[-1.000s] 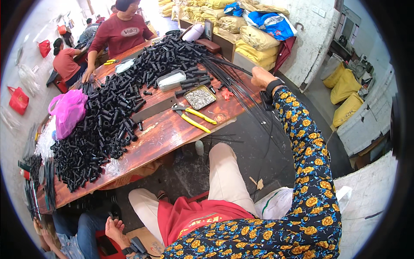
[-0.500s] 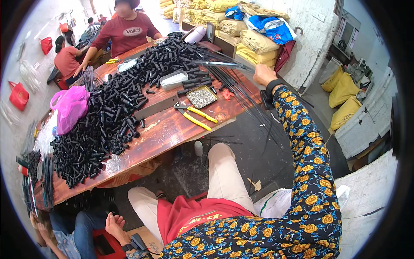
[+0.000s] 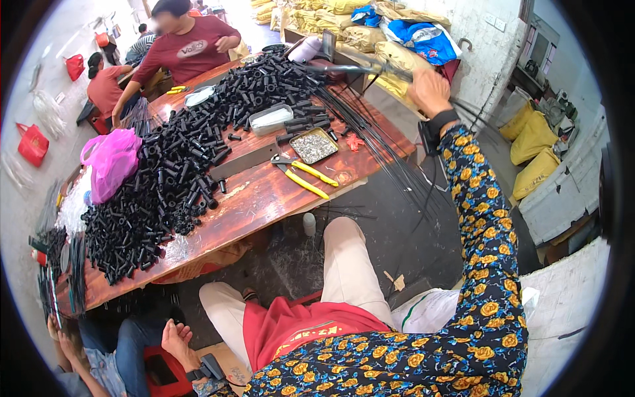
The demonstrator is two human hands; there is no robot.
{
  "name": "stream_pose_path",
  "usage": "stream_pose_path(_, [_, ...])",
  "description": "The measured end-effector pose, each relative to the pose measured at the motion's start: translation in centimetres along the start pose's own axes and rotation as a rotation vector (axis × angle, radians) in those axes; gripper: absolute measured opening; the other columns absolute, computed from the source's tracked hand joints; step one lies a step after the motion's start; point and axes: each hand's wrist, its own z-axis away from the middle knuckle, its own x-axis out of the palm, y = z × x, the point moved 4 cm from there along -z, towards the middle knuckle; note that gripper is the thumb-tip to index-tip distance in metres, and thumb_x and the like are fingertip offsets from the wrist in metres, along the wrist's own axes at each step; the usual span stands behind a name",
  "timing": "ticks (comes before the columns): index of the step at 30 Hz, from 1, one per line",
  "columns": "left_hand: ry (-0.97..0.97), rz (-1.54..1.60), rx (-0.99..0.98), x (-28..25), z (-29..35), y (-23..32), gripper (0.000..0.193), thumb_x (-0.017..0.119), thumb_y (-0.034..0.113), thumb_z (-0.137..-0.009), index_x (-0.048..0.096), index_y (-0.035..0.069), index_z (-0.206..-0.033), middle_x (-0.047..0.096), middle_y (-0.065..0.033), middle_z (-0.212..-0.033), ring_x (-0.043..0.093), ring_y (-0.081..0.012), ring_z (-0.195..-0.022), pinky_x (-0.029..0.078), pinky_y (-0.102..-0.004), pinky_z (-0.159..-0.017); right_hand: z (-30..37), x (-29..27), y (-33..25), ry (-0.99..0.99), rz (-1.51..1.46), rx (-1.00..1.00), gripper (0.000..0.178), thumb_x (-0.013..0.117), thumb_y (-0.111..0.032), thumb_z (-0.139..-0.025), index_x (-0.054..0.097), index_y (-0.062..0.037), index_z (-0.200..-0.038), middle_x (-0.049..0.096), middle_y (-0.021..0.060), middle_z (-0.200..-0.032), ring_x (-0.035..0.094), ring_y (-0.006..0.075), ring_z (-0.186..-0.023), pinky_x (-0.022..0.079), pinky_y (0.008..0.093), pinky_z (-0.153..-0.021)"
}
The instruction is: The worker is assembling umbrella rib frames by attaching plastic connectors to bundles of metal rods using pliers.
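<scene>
Black rods (image 3: 354, 69) in the head view, gripped as a blurred bundle by the right hand (image 3: 428, 91), raised with the arm stretched out beyond the right end of the desk (image 3: 258, 205). Fingers closed around them; one length pointing left toward the far end of the heap, another, badly blurred, slanting down to the right behind the black wristband (image 3: 442, 124). Behind the bundle, piled yellow sacks (image 3: 398, 61). Below and left of that grip, loose black rods (image 3: 370, 124) spread over the right end of the desk and jutting past its edge above the dark floor. Well apart, low at the left beside the lap: left hand (image 3: 176, 341), fingers bent and partly curled; cannot tell whether holding anything. Along the desk, a broad heap of black tubular parts (image 3: 192, 149), with a pink plastic bag (image 3: 111, 165) against its left side. Nearer the loose rods, a clear plastic box (image 3: 272, 126) with white contents, a shallow square tray (image 3: 323, 158) of small silvery bits, a red scrap (image 3: 354, 142) and yellow-handled pliers (image 3: 304, 182), lying just beside a flat dark bar (image 3: 245, 163). Across the desk, a co-worker in a dark red top (image 3: 190, 51); at lower left, another person's hands (image 3: 65, 341).
</scene>
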Motion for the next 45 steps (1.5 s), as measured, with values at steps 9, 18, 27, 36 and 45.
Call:
stream_pose_path(9, [-0.081, -0.025, 0.156, 2.8, 1.7, 2.9, 0.024, 0.059, 0.02, -0.094, 0.065, 0.004, -0.111, 0.065, -0.0045, -0.078, 0.063, -0.0115, -0.062, 0.051, -0.0218, -0.052, -4.5, 1.3, 1.2, -0.024, -0.939, 0.417, 0.033, 0.058, -0.03, -0.092, 0.056, -0.0055, -0.07, 0.05, 0.0017, -0.052, 0.043, 0.0108, -0.036, 0.03, 0.0283, -0.032])
stream_pose_path(18, [-0.172, -0.048, 0.383, 6.6, 3.7, 8.5, 0.023, 0.059, 0.019, -0.095, 0.066, 0.003, -0.11, 0.068, -0.0041, -0.081, 0.063, -0.0102, -0.065, 0.05, -0.0211, -0.058, -1.3, -1.2, -8.0, 0.212, -1.492, 0.414, 0.034, 0.062, -0.032, -0.092, 0.055, -0.0077, -0.068, 0.05, -0.0012, -0.055, 0.044, 0.0068, -0.044, 0.031, 0.0246, -0.04])
stream_pose_path(27, [-0.327, -0.03, 0.541, 11.6, 6.9, 14.3, 0.021, 0.058, 0.012, -0.095, 0.066, -0.003, -0.108, 0.068, -0.0055, -0.084, 0.063, -0.0105, -0.069, 0.052, -0.0227, -0.065, 3.7, -1.8, -10.7, -0.01, -1.466, 0.225, 0.027, 0.053, -0.016, -0.098, 0.065, -0.0026, -0.078, 0.058, -0.0015, -0.063, 0.05, 0.0057, -0.054, 0.035, 0.0254, -0.047])
stream_pose_path(36, [-0.572, 0.167, 0.745, 15.0, 15.2, 20.9, 0.02, 0.058, 0.011, -0.095, 0.066, -0.004, -0.105, 0.069, -0.0099, -0.083, 0.066, -0.014, -0.069, 0.053, -0.0245, -0.064, 8.4, -15.4, -16.5, -0.582, -1.125, -0.281, 0.013, 0.069, -0.007, -0.08, 0.063, 0.0021, -0.088, 0.061, -0.0003, -0.073, 0.052, 0.0038, -0.067, 0.042, 0.0219, -0.059])
stream_pose_path(45, [-1.086, 0.523, 0.753, 12.4, 22.3, 24.6, 0.03, 0.052, 0.015, -0.094, 0.067, -0.01, -0.088, 0.067, -0.0186, -0.075, 0.064, -0.021, -0.057, 0.052, -0.0296, -0.053, 11.3, -20.2, -20.8, 0.394, -0.477, -0.673, 0.022, 0.061, -0.001, -0.073, 0.057, -0.004, -0.095, 0.057, 0.0122, -0.078, 0.06, 0.0298, -0.072, 0.049, 0.0383, -0.06])
